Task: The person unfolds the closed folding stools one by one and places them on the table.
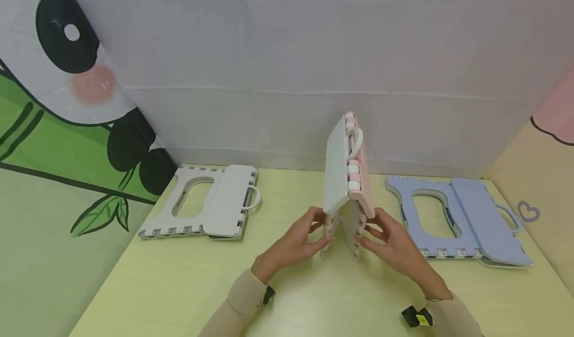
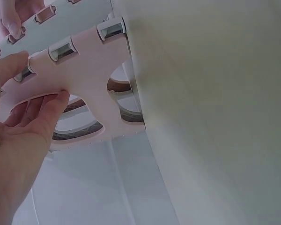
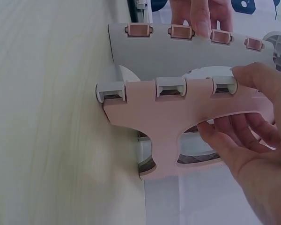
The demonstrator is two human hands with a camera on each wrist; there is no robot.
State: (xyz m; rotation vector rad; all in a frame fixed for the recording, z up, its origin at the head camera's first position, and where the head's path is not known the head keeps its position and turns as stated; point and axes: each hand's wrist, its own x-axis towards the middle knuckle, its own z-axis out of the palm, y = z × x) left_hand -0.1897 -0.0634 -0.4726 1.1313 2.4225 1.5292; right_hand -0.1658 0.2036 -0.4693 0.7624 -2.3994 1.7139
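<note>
A pink and white folding step stool (image 1: 336, 172) is half folded at the middle of the table, its top bent into a peak and a white carry handle (image 1: 356, 143) along the ridge. On the left, my left hand (image 1: 296, 237) grips one leg panel. My right hand (image 1: 394, 242) holds the opposite one. In the left wrist view the fingers reach into the oval cutout of a pink leg panel (image 2: 96, 61), the thumb at its hinged edge. The right wrist view shows the right hand's fingers likewise in the cutout of a pink panel (image 3: 164, 112). Part of the stool's inside is hidden.
A white folding stool (image 1: 230, 197) lies folded flat at the table's left. Another in blue (image 1: 482, 217) lies flat at the right, near the side wall. Behind the pale yellow table (image 1: 179, 282) hangs a white cloth (image 1: 287, 58).
</note>
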